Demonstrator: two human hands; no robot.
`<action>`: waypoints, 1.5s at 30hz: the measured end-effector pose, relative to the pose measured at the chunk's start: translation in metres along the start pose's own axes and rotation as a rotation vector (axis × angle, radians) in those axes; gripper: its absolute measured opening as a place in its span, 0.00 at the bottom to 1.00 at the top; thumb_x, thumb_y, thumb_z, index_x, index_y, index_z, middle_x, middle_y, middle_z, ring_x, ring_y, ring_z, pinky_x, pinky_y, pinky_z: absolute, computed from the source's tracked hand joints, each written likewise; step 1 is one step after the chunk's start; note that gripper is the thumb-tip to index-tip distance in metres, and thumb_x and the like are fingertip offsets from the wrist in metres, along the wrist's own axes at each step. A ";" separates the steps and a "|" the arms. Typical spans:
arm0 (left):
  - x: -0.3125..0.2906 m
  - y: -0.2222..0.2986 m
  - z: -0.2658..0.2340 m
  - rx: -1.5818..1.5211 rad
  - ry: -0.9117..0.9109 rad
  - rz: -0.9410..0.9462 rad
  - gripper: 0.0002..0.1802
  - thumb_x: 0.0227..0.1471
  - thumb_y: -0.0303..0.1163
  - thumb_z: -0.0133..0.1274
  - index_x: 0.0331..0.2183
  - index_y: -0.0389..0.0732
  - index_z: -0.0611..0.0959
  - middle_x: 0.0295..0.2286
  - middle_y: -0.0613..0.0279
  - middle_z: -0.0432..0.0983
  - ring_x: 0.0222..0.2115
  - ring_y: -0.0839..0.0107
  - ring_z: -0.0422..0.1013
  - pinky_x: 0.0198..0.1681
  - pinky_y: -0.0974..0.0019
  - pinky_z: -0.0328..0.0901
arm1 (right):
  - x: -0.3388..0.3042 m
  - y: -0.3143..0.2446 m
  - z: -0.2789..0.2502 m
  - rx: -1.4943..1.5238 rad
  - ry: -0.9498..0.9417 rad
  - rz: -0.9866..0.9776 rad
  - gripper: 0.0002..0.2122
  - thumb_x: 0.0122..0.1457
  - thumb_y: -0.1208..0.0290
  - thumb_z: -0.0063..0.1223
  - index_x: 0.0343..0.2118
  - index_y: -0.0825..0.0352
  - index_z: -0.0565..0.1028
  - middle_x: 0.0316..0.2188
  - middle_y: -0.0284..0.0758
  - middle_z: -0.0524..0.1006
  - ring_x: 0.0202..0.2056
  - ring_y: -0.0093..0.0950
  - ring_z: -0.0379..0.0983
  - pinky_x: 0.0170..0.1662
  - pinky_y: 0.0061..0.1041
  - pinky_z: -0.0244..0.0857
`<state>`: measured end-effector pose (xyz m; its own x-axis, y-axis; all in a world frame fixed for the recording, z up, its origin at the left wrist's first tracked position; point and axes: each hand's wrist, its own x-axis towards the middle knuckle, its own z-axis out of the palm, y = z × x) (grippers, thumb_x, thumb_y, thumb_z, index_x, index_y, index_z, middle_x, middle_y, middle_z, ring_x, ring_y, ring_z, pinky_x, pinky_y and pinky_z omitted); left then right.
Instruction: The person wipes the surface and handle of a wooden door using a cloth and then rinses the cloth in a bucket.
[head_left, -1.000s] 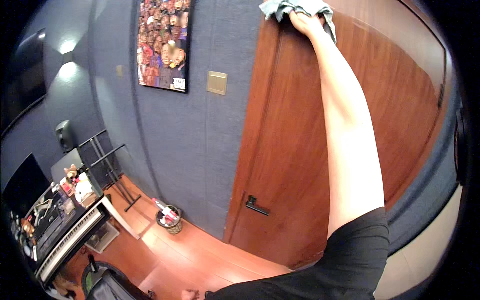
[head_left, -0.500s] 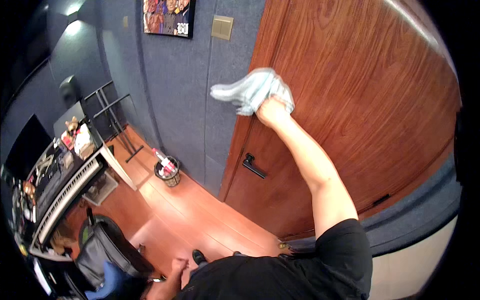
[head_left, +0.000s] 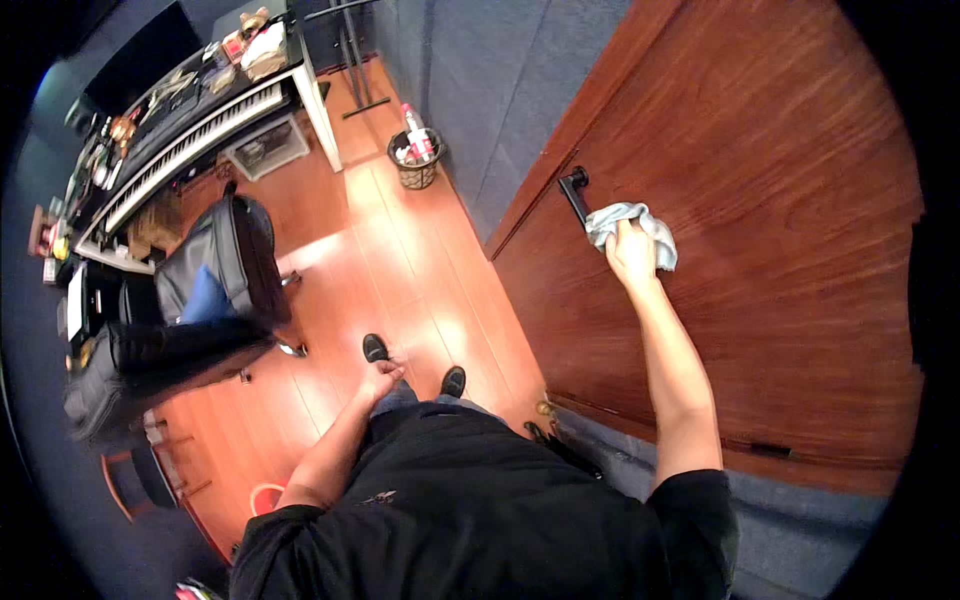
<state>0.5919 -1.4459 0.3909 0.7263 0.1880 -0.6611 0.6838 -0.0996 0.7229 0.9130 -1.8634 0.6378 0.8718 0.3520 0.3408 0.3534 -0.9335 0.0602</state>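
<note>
A light blue cloth [head_left: 662, 243] is bunched in my right hand [head_left: 631, 252], whose fingers are closed round it. The cloth lies against the reddish-brown wooden door [head_left: 790, 260], at the free end of the black door handle [head_left: 574, 196]. Part of the fingers is hidden in the cloth's folds. My left hand [head_left: 380, 379] hangs low in front of my body, above the floor near my black shoe [head_left: 375, 347]. Its fingers are loosely bent and a little apart, and I see nothing in them.
A wire waste basket [head_left: 414, 178] with rubbish stands by the blue padded wall [head_left: 490, 85]. To the left are a black chair [head_left: 215, 262] and a desk with a piano keyboard [head_left: 190, 153]. A red round rim [head_left: 264, 497] shows on the floor beside my left arm.
My right hand has moved down with the cloth, from the upper door edge to the door handle. The view has tilted downward, showing more floor and both shoes.
</note>
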 end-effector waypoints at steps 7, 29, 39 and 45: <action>-0.038 0.037 -0.005 -0.138 -0.041 0.045 0.26 0.56 0.42 0.61 0.47 0.30 0.80 0.35 0.59 0.81 0.32 0.72 0.76 0.36 0.69 0.71 | -0.054 -0.154 0.064 2.155 -0.169 1.206 0.18 0.68 0.60 0.45 0.53 0.67 0.72 0.51 0.38 0.77 0.52 0.36 0.73 0.59 0.41 0.63; -0.235 -0.165 -0.206 -1.721 0.317 0.258 0.23 0.55 0.30 0.58 0.52 0.36 0.75 0.47 0.52 0.77 0.48 0.56 0.75 0.55 0.50 0.67 | -0.207 -0.654 0.034 1.494 -1.843 0.590 0.16 0.67 0.69 0.46 0.54 0.69 0.71 0.51 0.41 0.76 0.52 0.38 0.74 0.56 0.45 0.69; -0.290 -0.193 -0.206 -2.042 1.025 0.120 0.16 0.59 0.27 0.51 0.50 0.36 0.76 0.45 0.53 0.78 0.45 0.56 0.76 0.51 0.49 0.70 | -0.219 -0.778 0.078 1.088 -2.130 0.371 0.13 0.65 0.70 0.50 0.51 0.66 0.70 0.50 0.39 0.76 0.51 0.37 0.74 0.53 0.42 0.69; -0.335 -0.242 -0.194 -2.046 1.405 0.042 0.16 0.56 0.30 0.57 0.45 0.34 0.78 0.41 0.52 0.79 0.41 0.58 0.77 0.45 0.52 0.73 | -0.267 -0.879 0.045 1.028 -2.382 0.134 0.11 0.59 0.63 0.51 0.41 0.60 0.72 0.42 0.36 0.77 0.48 0.36 0.73 0.54 0.45 0.65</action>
<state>0.1699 -1.2950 0.4762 -0.2804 0.5254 -0.8033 -0.7966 0.3395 0.5001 0.3848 -1.1339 0.4513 -0.5476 0.4397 -0.7119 -0.3219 -0.8960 -0.3059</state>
